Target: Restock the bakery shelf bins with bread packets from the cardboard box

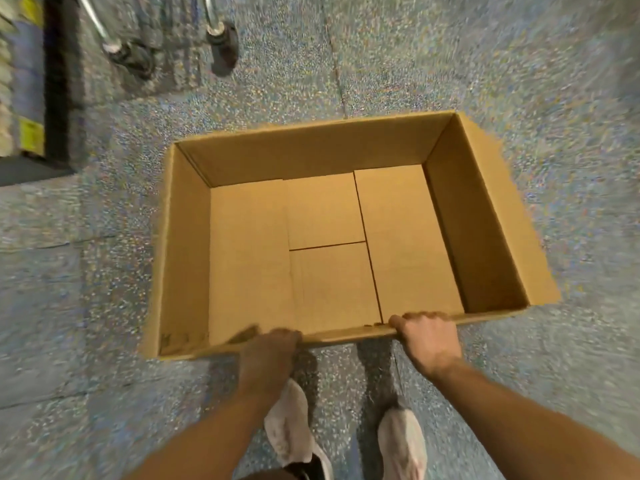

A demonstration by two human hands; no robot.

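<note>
Both of your hands grip the near rim of the open brown cardboard box (332, 237): your left hand (268, 351), low and left of centre, has its fingers curled over the edge, and your right hand (427, 336), low and right of centre, hooks its fingers over the same edge with the thumb stretched along it toward the middle. Neither hand holds a bread packet.

Look into the box, which fills the middle of the frame. Only its bare folded bottom flaps show; no packets are visible inside. Judging from that, the unloading looks finished, and what may remain is clearing the empty box away, though the bins themselves are out of sight, so you cannot confirm they are full.

Below the box, between your forearms, your two pale shoes (287, 420) stand on the speckled grey-blue floor (519, 64). At the upper left edge sits the dark base of a shelf unit (64, 81) with yellow tags, blurred. Just right of it, near the top, two metal legs with dark castor wheels (221, 38) rest on the floor.
</note>
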